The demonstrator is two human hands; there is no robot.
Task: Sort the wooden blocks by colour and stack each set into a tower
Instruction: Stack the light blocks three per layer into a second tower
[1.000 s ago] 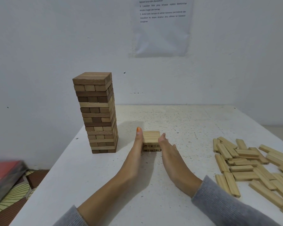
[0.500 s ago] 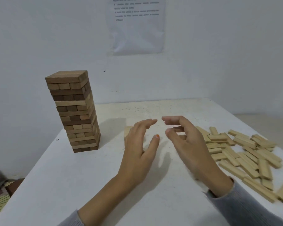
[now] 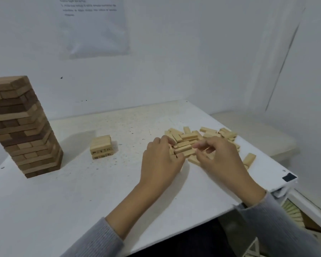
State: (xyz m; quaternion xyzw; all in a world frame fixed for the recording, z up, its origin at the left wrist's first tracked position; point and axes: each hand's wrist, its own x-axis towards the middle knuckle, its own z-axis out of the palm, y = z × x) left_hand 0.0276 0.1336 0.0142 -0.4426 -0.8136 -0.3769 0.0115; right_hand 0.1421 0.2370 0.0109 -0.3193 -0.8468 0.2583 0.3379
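Pale blocks (image 3: 183, 149) against left hand (image 3: 161, 162)

Tower (image 3: 22, 130) banded light and dark brown; pale yellow blocks (image 3: 188, 136); white speckled table (image 3: 82, 191); grey sleeves (image 3: 267, 229)

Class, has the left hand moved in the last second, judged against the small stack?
Yes. The left hand went right, off the small stack to the loose blocks.

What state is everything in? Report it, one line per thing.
brown tower: upright, tall, no hand on it.
small light stack: a few layers, standing alone.
loose light blocks: lying scattered in a pile at right.
bundle of light blocks: held between both hands.
left hand: fingers curled, grips the bundle's left end.
right hand: fingers curled, pinches its right end.
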